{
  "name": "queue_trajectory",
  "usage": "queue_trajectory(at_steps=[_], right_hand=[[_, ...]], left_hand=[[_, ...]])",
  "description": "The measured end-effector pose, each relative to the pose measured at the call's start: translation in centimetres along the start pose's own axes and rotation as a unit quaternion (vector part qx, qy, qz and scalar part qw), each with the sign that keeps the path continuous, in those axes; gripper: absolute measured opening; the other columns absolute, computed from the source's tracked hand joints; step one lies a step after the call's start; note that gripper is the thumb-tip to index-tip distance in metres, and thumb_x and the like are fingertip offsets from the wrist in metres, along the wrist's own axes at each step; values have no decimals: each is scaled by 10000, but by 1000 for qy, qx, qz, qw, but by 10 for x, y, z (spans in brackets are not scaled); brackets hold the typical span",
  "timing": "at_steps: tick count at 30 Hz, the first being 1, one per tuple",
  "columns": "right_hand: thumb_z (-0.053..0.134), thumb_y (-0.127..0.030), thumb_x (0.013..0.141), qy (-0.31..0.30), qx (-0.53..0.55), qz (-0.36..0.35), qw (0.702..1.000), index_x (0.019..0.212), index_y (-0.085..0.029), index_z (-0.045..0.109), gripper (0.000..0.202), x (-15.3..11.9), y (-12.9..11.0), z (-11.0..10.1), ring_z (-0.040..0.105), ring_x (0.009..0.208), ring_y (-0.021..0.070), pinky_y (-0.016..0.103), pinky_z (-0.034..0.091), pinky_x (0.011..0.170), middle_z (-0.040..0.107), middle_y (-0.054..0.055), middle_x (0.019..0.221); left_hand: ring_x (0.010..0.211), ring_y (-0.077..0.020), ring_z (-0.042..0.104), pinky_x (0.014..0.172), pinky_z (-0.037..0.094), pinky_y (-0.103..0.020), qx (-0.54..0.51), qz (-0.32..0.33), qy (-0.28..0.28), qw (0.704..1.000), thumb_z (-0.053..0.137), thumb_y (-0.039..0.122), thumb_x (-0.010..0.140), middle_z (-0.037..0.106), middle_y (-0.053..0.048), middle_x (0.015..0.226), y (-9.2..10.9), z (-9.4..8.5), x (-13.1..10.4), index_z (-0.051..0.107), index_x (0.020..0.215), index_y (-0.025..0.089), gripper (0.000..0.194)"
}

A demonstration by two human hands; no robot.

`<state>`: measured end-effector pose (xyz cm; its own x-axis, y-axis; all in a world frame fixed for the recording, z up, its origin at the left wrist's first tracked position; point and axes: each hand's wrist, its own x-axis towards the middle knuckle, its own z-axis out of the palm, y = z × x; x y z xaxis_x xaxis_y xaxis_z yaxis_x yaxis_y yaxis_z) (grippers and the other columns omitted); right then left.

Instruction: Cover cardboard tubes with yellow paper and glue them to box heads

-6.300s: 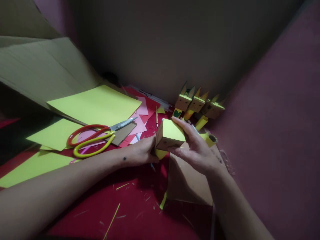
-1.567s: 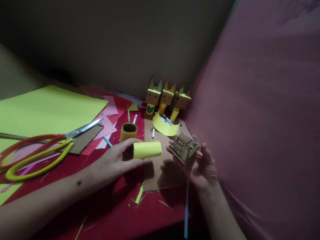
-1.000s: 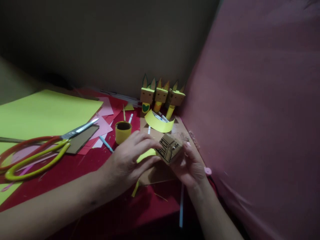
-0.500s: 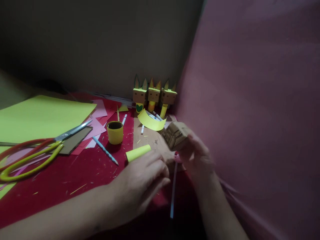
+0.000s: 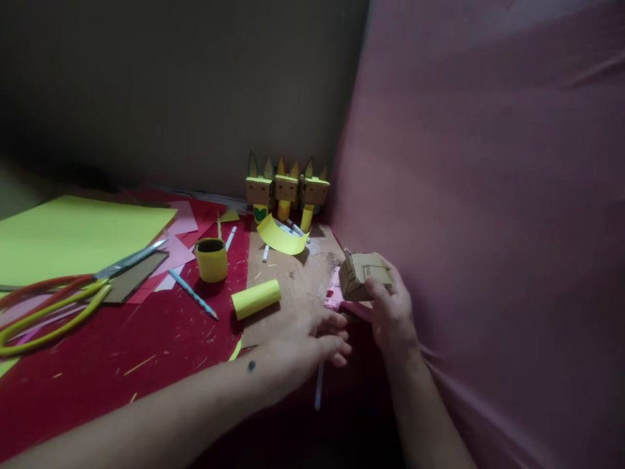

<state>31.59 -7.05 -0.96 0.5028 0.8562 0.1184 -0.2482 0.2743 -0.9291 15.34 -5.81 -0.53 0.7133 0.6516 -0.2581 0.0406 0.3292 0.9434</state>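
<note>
My right hand [image 5: 394, 309] holds a small cardboard box [image 5: 364, 277] with dark lines drawn on it, above the right edge of a brown board [image 5: 319, 251]. Lower and to the left, my left hand [image 5: 312, 345] is held with its fingers apart and nothing seen in them. Beside it is a pink tool [image 5: 334, 292], partly hidden, with a pale stick [image 5: 319, 385] hanging below. A yellow paper tube [image 5: 256, 299] lies on the board's left edge, behind my left wrist. A curved yellow paper strip [image 5: 282, 236] stands farther back near some markers.
Three cardboard figures with pointed ears [image 5: 286, 189] stand at the back. To the left are a yellow-wrapped cup [image 5: 211, 260], a blue pencil [image 5: 193, 294], large scissors [image 5: 97, 283], a yellow sheet [image 5: 78, 238] and pink paper pieces [image 5: 176, 254]. A pink cloth [image 5: 478, 195] hangs on the right.
My left hand has moved off the yellow tube, slightly right and down, and its fingers have spread. The box in my right hand has turned and sits lower. The view has shifted a little right.
</note>
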Motion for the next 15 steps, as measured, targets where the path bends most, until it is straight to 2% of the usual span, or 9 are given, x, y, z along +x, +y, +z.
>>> queue_trajectory(at_steps=[2, 3, 6, 8, 10, 12, 15], right_hand=[[804, -368, 700, -3, 5, 10, 1000, 1244, -268, 539, 614, -3, 6, -7, 678, 825, 208, 348, 568, 681, 703, 36, 1043], [783, -394, 721, -17, 19, 5, 1000, 1229, -247, 557, 576, -5, 6, -8, 679, 854, 221, 357, 568, 694, 704, 53, 1052], [756, -451, 742, -96, 69, -7, 993, 1173, -204, 622, 515, -17, -4, -3, 681, 910, 256, 411, 558, 788, 713, 95, 1058], [763, -452, 737, -140, 89, -4, 986, 1149, -202, 656, 494, -23, -11, 1, 687, 923, 268, 433, 545, 854, 723, 101, 1059], [732, -455, 770, -163, 107, 8, 981, 1109, -203, 690, 425, -25, -13, 2, 686, 962, 271, 428, 534, 899, 731, 95, 1066], [682, -468, 808, -192, 129, 37, 972, 1067, -203, 714, 372, -23, -12, 1, 676, 1014, 273, 423, 527, 921, 740, 87, 1050], [690, -435, 788, -268, 146, 89, 948, 1085, -194, 714, 383, -16, -6, -1, 674, 1032, 278, 426, 521, 918, 746, 88, 1013]], left_hand=[[813, -187, 631, 841, 494, -374, -89, -32, -4, 995, 679, 128, 700, 603, -70, 934, -3, 15, 2, 576, 1001, 125, 319], [837, -192, 625, 841, 493, -370, -108, -24, -10, 994, 680, 121, 684, 594, -70, 930, -5, 22, 4, 581, 989, 122, 321], [928, -213, 601, 816, 486, -347, -97, 62, -10, 993, 683, 154, 689, 600, -64, 951, -3, 29, 9, 572, 1065, 148, 392], [965, -219, 585, 812, 483, -340, -39, 112, 34, 992, 719, 157, 666, 601, -54, 1009, 3, 23, 8, 514, 1192, 192, 566], [992, -226, 576, 824, 492, -353, 23, 127, 68, 989, 756, 144, 628, 583, -61, 1104, 10, 11, 2, 464, 1277, 229, 717], [1011, -238, 587, 820, 512, -372, 11, 135, 48, 990, 727, 140, 671, 577, -86, 1178, 17, -5, -5, 466, 1308, 240, 696], [919, -247, 655, 749, 554, -380, -120, 67, 3, 990, 665, 156, 734, 653, -124, 1076, 26, -28, -11, 554, 1216, 169, 495]])
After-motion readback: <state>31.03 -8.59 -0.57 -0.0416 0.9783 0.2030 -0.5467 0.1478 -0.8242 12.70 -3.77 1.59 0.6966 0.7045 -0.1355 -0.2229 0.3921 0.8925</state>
